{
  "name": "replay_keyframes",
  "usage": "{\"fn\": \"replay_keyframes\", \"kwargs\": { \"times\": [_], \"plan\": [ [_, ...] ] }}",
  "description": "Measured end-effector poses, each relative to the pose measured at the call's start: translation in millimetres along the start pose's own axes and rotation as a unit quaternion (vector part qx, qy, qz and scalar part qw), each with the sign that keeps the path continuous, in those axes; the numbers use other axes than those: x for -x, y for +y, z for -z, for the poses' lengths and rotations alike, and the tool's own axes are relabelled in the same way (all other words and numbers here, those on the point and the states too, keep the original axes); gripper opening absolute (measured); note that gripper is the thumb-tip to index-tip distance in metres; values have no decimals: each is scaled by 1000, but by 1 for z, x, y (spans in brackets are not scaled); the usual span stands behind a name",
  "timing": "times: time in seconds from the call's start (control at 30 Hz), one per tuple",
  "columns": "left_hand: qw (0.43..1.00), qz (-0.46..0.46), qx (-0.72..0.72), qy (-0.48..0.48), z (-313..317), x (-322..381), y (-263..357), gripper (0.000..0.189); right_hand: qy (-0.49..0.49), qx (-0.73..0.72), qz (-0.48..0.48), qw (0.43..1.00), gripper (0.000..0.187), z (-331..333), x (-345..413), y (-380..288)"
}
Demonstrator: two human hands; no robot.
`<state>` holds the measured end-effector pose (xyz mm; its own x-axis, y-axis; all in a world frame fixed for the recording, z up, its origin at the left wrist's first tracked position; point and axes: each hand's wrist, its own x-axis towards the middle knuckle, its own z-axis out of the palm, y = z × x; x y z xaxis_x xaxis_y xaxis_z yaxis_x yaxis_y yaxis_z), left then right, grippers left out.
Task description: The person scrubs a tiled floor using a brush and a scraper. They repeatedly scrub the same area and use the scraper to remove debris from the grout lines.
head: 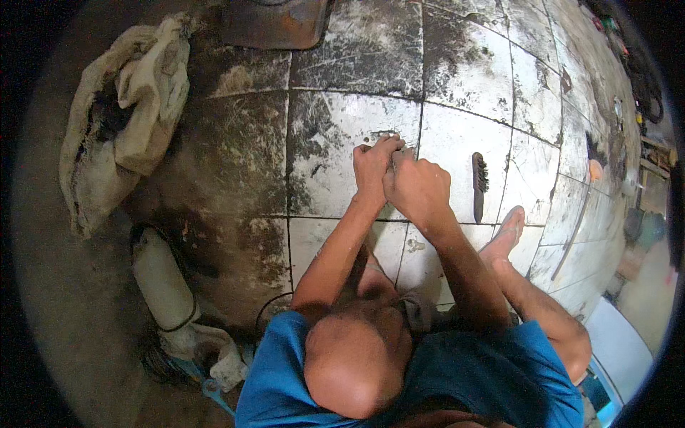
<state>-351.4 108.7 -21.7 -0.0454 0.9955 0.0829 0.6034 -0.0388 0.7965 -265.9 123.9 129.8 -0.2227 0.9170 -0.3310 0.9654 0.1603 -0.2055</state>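
Note:
My left hand (376,167) and my right hand (420,184) are close together, low over the stained white floor tiles (463,128). The fingers of both bend around something small and greyish, mostly hidden between them; what it is I cannot tell. Just beyond my left fingertips, a small dark metal-looking piece (383,132) lies on the tile. To the right of my hands rests a wire brush (478,187) with a dark handle, its bristles facing right.
A crumpled cloth sack (152,112) lies at the left. Below it are a pale elongated container (163,278) and a blue spanner (213,390). A rusty metal tray (281,27) sits at the top. My sandalled foot (505,235) is right of my arms.

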Motion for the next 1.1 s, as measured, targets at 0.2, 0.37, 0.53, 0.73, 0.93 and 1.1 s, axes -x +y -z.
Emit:
{"fn": "replay_keyframes", "kwargs": {
  "times": [0.2,0.37,0.53,0.73,0.93,1.1],
  "plan": [
    [993,28,-86,-79,22,-84,-5,36,30,12,23,999,32,23,-69,-1],
    [992,71,-45,-92,17,-29,3,29,5,16,40,999,37,-6,-21,12],
    [1000,-16,19,12,-9,44,17,29,-77,25,-42,996,39,-7,44,11],
    [996,37,-11,-81,22,-48,25,27,17,8,-3,1000,36,12,-32,18],
    [998,5,60,-29,-7,50,52,26,-39,31,-45,998,35,0,60,23],
    [999,11,1,-51,3,-5,17,28,-3,10,-21,1000,35,-3,3,16]
  ]
}}
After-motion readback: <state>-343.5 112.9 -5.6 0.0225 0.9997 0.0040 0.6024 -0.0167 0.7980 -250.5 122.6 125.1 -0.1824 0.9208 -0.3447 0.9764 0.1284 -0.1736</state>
